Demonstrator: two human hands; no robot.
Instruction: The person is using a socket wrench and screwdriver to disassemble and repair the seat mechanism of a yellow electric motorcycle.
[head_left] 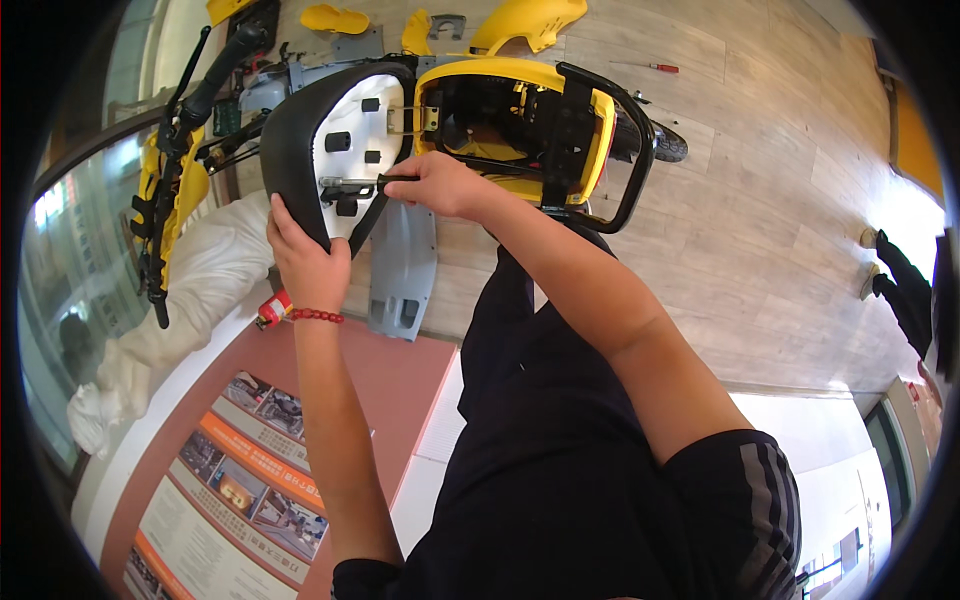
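Observation:
The black scooter seat (285, 130) is tipped up on its hinge, showing its white underside with several black rubber pads. My left hand (305, 250) grips its lower edge, fingers along the black cover and thumb on the inner side. In my right hand (435, 185) is a hand tool (350, 184) with a black grip and a metal shaft. The fingers close round the grip, and the shaft lies across the seat's underside by a metal latch piece; its tip's exact contact is hard to tell. Right of the seat is the yellow scooter body (490, 68) with its open compartment.
A black grab rail (640, 150) curves around the scooter's rear. Handlebars (185, 130) stand at the left. Yellow panels (530, 22) and a red-handled screwdriver (664, 68) lie on the floor. A grey panel (405, 270) and red extinguisher (272, 308) are nearer. Someone's legs (900, 290) show far right.

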